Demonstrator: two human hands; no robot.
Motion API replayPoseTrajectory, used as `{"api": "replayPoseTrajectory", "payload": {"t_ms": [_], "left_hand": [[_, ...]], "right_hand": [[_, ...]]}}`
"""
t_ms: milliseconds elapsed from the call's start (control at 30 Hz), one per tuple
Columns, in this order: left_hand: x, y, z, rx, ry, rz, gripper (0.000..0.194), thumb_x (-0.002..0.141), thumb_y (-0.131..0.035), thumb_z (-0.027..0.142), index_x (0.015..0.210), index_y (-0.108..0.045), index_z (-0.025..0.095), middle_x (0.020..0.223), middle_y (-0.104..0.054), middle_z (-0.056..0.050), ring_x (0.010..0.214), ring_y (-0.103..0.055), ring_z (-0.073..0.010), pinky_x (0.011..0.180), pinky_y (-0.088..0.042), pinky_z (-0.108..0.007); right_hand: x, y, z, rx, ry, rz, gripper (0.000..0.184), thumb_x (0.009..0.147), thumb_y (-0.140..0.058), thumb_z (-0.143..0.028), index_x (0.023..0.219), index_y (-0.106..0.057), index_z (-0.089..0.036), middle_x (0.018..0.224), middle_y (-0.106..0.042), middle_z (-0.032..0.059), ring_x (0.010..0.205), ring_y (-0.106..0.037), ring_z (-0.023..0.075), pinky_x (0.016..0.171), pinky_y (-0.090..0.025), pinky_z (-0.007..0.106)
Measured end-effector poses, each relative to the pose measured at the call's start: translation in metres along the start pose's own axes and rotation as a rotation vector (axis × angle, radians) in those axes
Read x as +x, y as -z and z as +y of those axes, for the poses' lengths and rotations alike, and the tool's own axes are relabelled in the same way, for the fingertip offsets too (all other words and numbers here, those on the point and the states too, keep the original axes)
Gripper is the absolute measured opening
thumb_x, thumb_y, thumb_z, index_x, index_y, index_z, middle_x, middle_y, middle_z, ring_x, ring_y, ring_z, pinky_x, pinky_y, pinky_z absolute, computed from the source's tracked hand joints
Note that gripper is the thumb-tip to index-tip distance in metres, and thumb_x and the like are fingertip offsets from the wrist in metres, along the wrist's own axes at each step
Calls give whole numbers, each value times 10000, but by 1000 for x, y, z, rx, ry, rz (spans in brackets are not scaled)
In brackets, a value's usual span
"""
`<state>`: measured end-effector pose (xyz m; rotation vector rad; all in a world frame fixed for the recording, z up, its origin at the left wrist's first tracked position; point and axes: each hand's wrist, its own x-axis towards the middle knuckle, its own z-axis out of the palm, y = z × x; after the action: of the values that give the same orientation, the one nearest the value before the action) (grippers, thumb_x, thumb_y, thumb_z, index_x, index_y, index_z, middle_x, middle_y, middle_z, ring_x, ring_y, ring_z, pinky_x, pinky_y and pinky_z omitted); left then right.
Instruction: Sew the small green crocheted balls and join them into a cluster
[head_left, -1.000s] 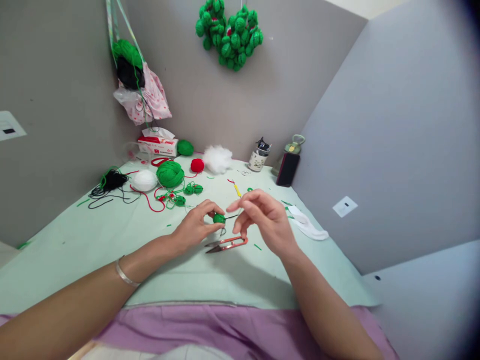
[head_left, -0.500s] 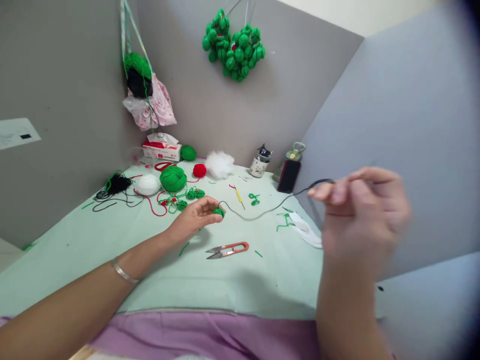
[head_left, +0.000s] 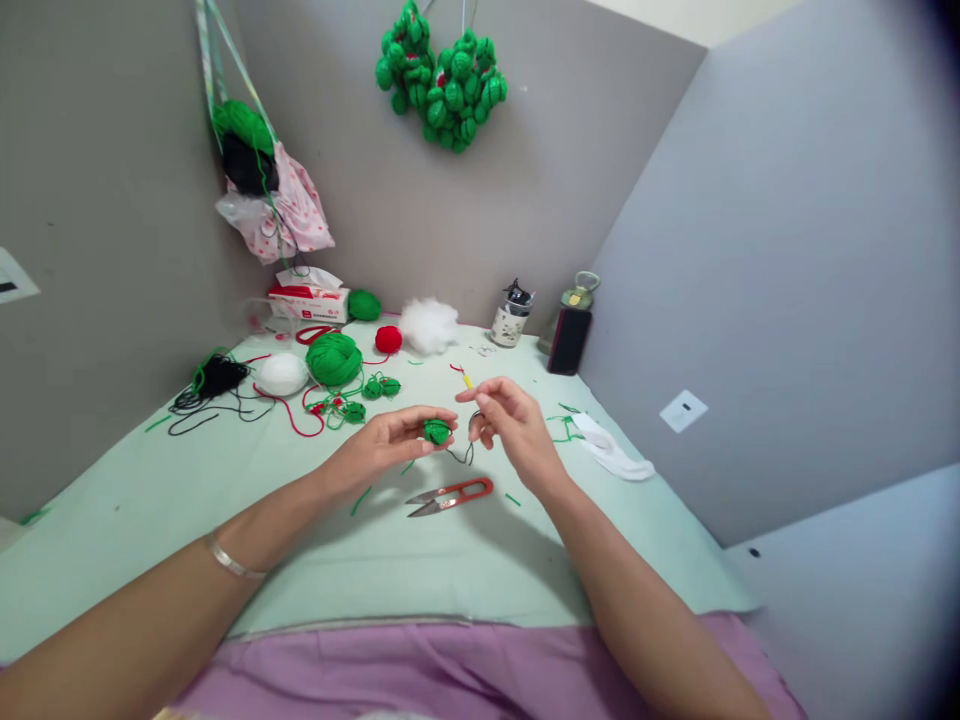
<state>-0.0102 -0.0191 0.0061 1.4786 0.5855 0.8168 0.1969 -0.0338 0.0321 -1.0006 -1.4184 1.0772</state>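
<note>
The left hand (head_left: 384,440) has its grip clamped on a small green ball (head_left: 436,432), above the desk (head_left: 337,580). Just beside it, the right hand (head_left: 519,430) is curled near a black thread (head_left: 471,455); whether its grip pinches this, I cannot tell. Orange-handled snips (head_left: 474,489) lie below.

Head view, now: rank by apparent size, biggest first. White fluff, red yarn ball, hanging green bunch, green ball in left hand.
1. Hanging green bunch
2. White fluff
3. Red yarn ball and green ball: too alike to rank
</note>
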Motion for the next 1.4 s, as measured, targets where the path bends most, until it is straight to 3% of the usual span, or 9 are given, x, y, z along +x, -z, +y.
{"api": "replayPoseTrajectory", "payload": {"t_ms": [133, 233, 500, 633, 800, 933, 1033, 1233, 1400], "left_hand": [[2, 2, -3, -45, -24, 18, 407, 855, -687, 340, 1253, -649, 266, 1119, -680, -54, 1052, -640, -229, 994, -453, -384], [3, 6, -4, -47, -14, 80, 407, 855, -689, 363, 1249, -639, 275, 913, -651, -14, 874, -659, -189, 900, -479, -355], [5, 10, -7, 92, 77, 116, 340, 836, -674, 400, 1115, -682, 207, 875, -667, -25, 825, -656, -192, 798, -454, -322], [8, 8, -9, 202, 103, 110, 268, 792, -688, 368, 990, -693, 187, 778, -663, -6, 744, -643, -179, 755, -446, -307], [8, 7, -10, 94, 184, 16, 249, 812, -692, 387, 934, -705, 170, 755, -670, -21, 712, -613, -162, 777, -450, -307], [5, 9, -12, -189, 218, -77, 365, 843, -699, 404, 1153, -690, 212, 1043, -683, -66, 781, -630, -148, 810, -473, -307], [4, 11, -12, -261, 230, -81, 425, 867, -686, 387, 1271, -648, 260, 1110, -671, -74, 802, -639, -140, 831, -484, -308], [3, 13, -8, -212, 224, -148, 451, 848, -704, 327, 1293, -650, 276, 1248, -647, -90, 1023, -657, -203, 948, -465, -347], [5, 6, -13, 30, 176, -33, 452, 830, -705, 360, 1263, -664, 237, 987, -710, -62, 918, -681, -220, 853, -473, -352]], "right_hand": [[-2, -11, 11, 57, -220, -196, 267, 874, -603, -435, 894, -463, -209, 773, -663, -7, 552, -642, 122, 485, -453, 222], [-4, -11, 10, 67, -273, -260, 231, 897, -570, -412, 886, -459, -209, 645, -636, -30, 512, -604, 117, 521, -457, 233], [-2, 1, -5, 227, -34, -55, 198, 892, -635, -346, 876, -501, -201, 548, -380, -91, 483, -296, 58, 487, -224, 201], [-7, -2, -9, 263, 45, -45, 197, 886, -659, -329, 853, -525, -189, 594, -320, -83, 503, -251, 55, 492, -181, 216], [-11, -2, -11, 219, 34, -115, 191, 898, -649, -341, 873, -531, -193, 598, -380, -75, 499, -312, 58, 500, -207, 225], [-11, -1, -14, 176, 17, -93, 192, 916, -620, -354, 878, -518, -196, 542, -411, -81, 484, -329, 63, 502, -227, 222], [-11, -1, -14, 161, 15, -76, 191, 921, -610, -354, 877, -513, -195, 528, -438, -80, 485, -346, 64, 507, -247, 217], [-8, 0, -11, 161, 28, -1, 173, 916, -619, -336, 879, -525, -195, 554, -497, -66, 505, -403, 70, 525, -307, 213], [-7, 1, -9, 151, 65, 57, 170, 916, -621, -344, 887, -539, -198, 589, -542, -55, 521, -440, 77, 543, -368, 214]]}}
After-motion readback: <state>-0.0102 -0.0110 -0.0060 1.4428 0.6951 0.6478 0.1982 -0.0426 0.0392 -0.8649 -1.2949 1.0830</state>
